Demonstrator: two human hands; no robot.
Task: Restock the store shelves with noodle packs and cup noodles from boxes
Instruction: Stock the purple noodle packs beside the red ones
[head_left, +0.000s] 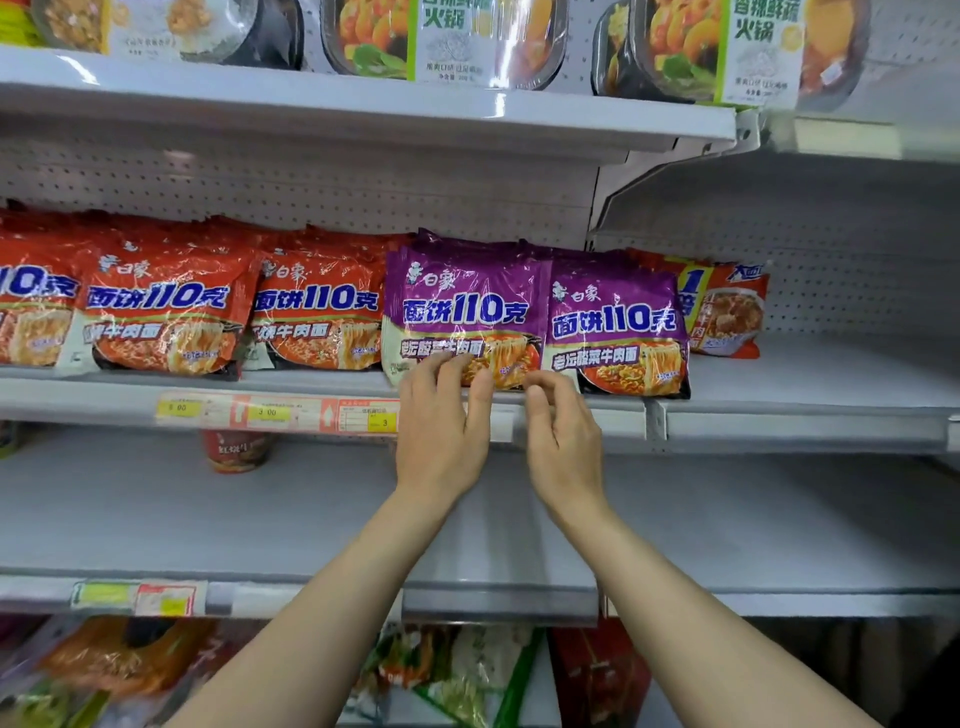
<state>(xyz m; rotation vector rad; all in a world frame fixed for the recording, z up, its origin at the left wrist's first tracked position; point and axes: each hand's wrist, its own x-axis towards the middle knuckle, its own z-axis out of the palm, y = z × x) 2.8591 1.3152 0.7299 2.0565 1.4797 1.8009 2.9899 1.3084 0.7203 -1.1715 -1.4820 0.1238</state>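
At mid shelf front, left hand fingertips press purple noodle pack; right hand curled, apparently empty; facing step, next: square w/ neighbour.

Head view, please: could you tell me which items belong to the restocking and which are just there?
Job: purple noodle packs, left hand, right hand, red noodle packs, cup noodle.
Not involved: hotpot trays, price labels.
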